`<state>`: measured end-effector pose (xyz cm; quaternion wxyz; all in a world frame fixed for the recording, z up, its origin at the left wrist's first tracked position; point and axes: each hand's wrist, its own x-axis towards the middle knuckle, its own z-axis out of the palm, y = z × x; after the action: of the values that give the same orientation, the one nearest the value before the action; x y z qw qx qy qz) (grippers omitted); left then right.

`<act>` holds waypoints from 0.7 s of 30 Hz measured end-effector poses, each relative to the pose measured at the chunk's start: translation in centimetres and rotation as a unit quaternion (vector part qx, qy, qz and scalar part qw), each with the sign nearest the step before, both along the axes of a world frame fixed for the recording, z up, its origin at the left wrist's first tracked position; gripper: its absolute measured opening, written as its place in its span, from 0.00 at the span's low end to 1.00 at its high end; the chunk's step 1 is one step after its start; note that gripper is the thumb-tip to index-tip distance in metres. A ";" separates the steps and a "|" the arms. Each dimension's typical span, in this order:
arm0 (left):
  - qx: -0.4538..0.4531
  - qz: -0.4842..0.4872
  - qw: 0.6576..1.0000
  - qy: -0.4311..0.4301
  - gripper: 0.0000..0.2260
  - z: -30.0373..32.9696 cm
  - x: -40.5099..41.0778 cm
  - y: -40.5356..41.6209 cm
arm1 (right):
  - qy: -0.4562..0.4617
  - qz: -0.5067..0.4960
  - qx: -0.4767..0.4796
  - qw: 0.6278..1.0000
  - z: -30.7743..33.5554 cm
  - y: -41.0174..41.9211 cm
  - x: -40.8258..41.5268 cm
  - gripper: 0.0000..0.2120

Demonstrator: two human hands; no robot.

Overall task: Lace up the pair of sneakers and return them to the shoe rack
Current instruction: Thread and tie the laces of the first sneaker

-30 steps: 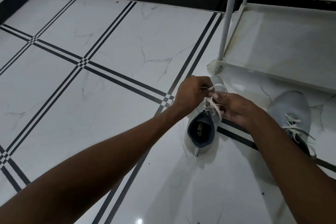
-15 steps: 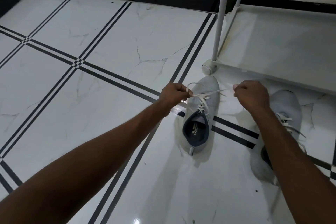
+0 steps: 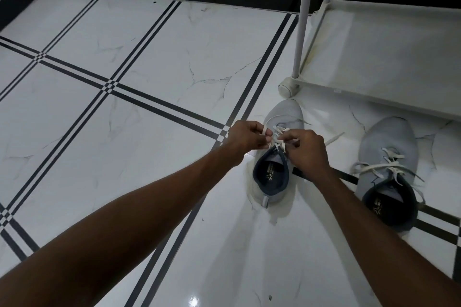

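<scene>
I have both hands over the left sneaker [image 3: 277, 157], which sits flat on the floor [image 3: 149, 107] with its toe pointing far, toward the rack [image 3: 374, 57]. My left hand [image 3: 245, 136] is closed on one strand of the lace [image 3: 280, 129], pinching it between thumb and fingers just left of the top eyelets. My right hand [image 3: 305, 148] is closed on the other strand, right beside the tongue. The two hands are almost touching, and I judge that is because I am forming the knot: the strands need to cross close to the shoe's opening so the tie sits snug. A loose lace tip [image 3: 334, 137] trails out on the floor to the right of my right hand.

The shoe stays on the floor rather than in my lap, I think, so the tile holds it steady while both hands work the lace.

The right sneaker [image 3: 389, 172] stands just to the right, also toe-far, with its lace looking already tied in a bow. It waits near the rack's low shelf, a short lift away.

By my reading the lacing is nearly done on this second shoe; the knot remains, then both sneakers go onto the shelf, which has bare room in the part I can see.
</scene>
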<state>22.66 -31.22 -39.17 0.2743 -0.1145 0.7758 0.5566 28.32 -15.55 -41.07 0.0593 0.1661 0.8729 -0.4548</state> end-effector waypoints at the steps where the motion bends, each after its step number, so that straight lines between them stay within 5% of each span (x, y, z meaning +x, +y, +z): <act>1: 0.000 -0.003 1.000 0.014 0.05 0.0 0.1 0.2 | 0.004 -0.004 -0.011 1.000 -0.1 0.1 0.0 0.08; 7: -0.024 -0.015 0.999 0.024 0.06 -0.2 0.0 0.4 | -0.008 -0.013 -0.024 1.000 -0.9 0.9 -0.3 0.04; 14: -0.107 0.109 0.987 -0.053 0.09 -0.7 -0.3 -4.6 | -0.063 -0.071 0.160 0.983 -1.4 4.5 -0.4 0.09; 17: -0.167 0.035 0.982 -0.079 0.17 -1.1 0.2 -4.7 | -0.068 -0.042 0.185 0.979 -0.9 3.3 -0.3 0.15; 19: -0.231 -0.078 0.969 0.040 0.25 -0.8 0.2 -3.9 | -0.033 -0.009 0.141 0.989 -0.4 2.1 -0.3 0.16; 21: -0.254 -0.209 0.933 0.146 0.24 0.0 0.1 -2.4 | -0.019 0.031 0.078 0.996 -0.1 1.1 -0.4 0.12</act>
<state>22.74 -33.64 -39.15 0.2293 0.0668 0.9293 0.2817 27.89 -14.40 -41.18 0.0767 0.1519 0.9093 -0.3799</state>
